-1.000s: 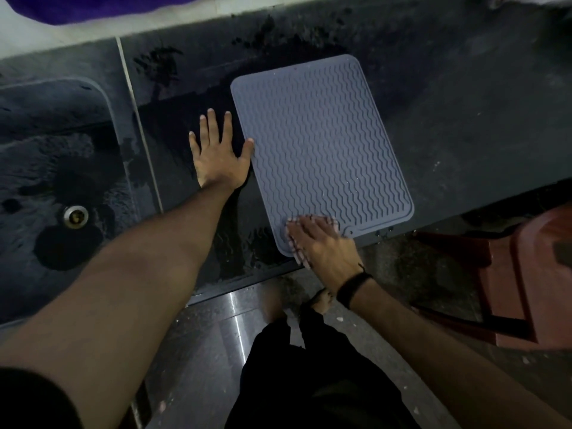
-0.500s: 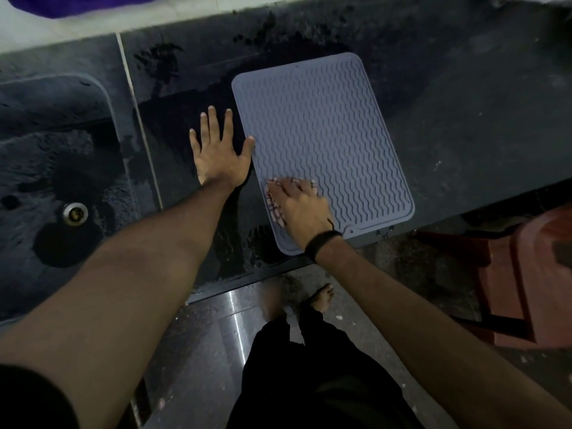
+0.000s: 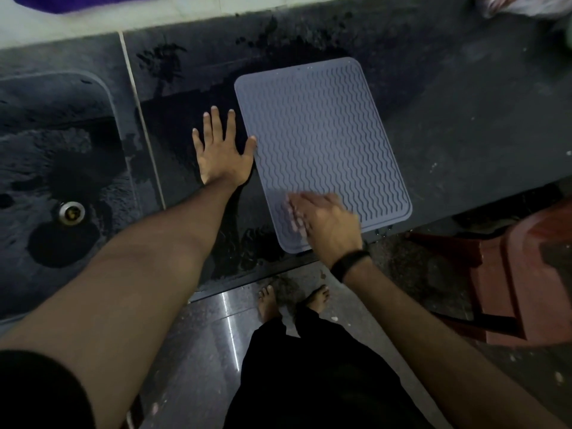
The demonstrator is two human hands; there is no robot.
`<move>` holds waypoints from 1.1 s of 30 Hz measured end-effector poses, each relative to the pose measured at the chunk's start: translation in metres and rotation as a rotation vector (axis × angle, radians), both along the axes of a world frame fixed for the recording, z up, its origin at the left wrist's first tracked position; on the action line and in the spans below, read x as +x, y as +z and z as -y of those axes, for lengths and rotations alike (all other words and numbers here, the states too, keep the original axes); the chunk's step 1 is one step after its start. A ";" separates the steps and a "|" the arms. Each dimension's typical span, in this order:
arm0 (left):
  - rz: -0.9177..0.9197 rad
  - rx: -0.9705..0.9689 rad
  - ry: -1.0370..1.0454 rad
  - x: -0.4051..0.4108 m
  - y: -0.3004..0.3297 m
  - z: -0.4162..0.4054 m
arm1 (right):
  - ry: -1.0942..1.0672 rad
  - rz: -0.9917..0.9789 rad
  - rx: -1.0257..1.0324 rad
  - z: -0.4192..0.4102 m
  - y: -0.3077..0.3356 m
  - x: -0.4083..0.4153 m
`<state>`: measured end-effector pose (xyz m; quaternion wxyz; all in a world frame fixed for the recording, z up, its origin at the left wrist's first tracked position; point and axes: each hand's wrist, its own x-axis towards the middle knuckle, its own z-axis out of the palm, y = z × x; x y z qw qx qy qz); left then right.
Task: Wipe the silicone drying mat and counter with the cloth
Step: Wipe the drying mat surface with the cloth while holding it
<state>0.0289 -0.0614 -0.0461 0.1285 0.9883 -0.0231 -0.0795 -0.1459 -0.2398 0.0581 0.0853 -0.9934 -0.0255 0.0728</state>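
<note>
A person's left hand (image 3: 221,150), fingers spread flat, is bracing the grey drying mat (image 3: 322,150) on the wet counter (image 3: 464,119); the blurred right hand (image 3: 325,222) is pressing a barely visible cloth (image 3: 292,216) near the mat's front edge, its grasp unclear; long overlapping strokes along the ridges would probably be cleaning best.

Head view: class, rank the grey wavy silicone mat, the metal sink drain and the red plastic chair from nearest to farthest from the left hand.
1. Grey wavy silicone mat, touching its thumb side.
2. Metal sink drain, lower left.
3. Red plastic chair, far right.
</note>
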 end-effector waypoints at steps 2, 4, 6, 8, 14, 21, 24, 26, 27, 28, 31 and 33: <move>-0.004 0.004 0.005 0.001 0.001 0.000 | 0.004 -0.061 -0.029 -0.007 -0.007 0.034; -0.006 0.012 0.012 0.001 0.001 0.000 | 0.034 -0.156 -0.111 -0.012 -0.020 0.045; -0.007 0.023 0.008 0.001 0.001 0.001 | 0.043 -0.143 -0.143 -0.012 -0.029 0.029; -0.011 0.023 0.010 0.001 0.001 0.001 | 0.048 -0.089 -0.129 -0.007 -0.033 -0.003; -0.018 0.009 0.000 -0.001 0.006 0.001 | 0.086 -0.261 -0.087 0.006 -0.011 -0.065; -0.030 0.021 0.005 -0.003 0.007 0.002 | -0.027 0.000 -0.007 -0.006 0.001 0.024; -0.028 0.023 0.009 -0.002 0.008 0.003 | 0.001 -0.121 -0.093 -0.018 -0.015 0.057; -0.027 0.031 0.013 -0.002 0.008 0.003 | 0.026 -0.139 -0.139 -0.019 -0.025 0.045; -0.027 0.034 0.015 -0.002 0.008 0.002 | 0.028 -0.116 -0.138 -0.018 -0.027 0.032; -0.028 0.033 0.016 -0.002 0.007 0.001 | 0.022 -0.076 -0.125 -0.017 -0.029 0.017; -0.034 0.022 0.008 -0.003 0.010 0.004 | 0.031 -0.041 -0.098 -0.007 -0.029 -0.028; -0.029 0.024 0.008 -0.002 0.011 0.003 | 0.045 -0.139 -0.110 -0.005 -0.025 -0.050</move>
